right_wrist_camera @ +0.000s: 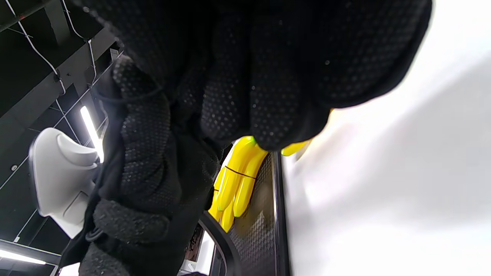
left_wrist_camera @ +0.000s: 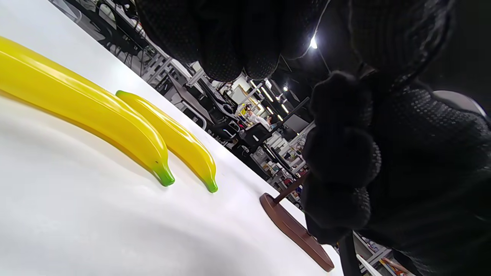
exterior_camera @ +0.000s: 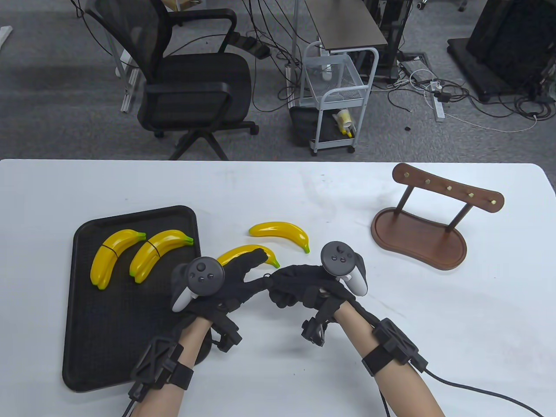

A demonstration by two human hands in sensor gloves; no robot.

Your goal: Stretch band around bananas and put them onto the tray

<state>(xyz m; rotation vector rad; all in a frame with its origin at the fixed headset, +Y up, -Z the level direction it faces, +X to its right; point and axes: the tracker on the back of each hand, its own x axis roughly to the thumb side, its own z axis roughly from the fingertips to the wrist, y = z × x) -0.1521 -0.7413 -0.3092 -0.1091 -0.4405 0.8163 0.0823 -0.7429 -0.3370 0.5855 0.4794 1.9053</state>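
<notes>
Two loose yellow bananas lie mid-table: the far banana (exterior_camera: 280, 231) (left_wrist_camera: 176, 134) and the near banana (exterior_camera: 236, 254) (left_wrist_camera: 88, 115). My left hand (exterior_camera: 249, 276) hovers by the near one, its forefinger stretched over that banana's tip and its fingers (left_wrist_camera: 226, 42) fairly straight. My right hand (exterior_camera: 282, 289) has its fingers (left_wrist_camera: 341, 153) curled tight against the left thumb. A thin dark strand (right_wrist_camera: 130, 96), seemingly the band, crosses the glove there. On the black tray (exterior_camera: 113, 321) at the left lie two banded banana pairs (exterior_camera: 114, 254) (exterior_camera: 154, 252); one pair (right_wrist_camera: 239, 176) also appears in the right wrist view.
A brown wooden stand (exterior_camera: 419, 236) (left_wrist_camera: 295, 230) with a pegged bar sits at the table's right. Beyond the far table edge are an office chair (exterior_camera: 191, 87) and a white cart (exterior_camera: 336, 95) on the floor.
</notes>
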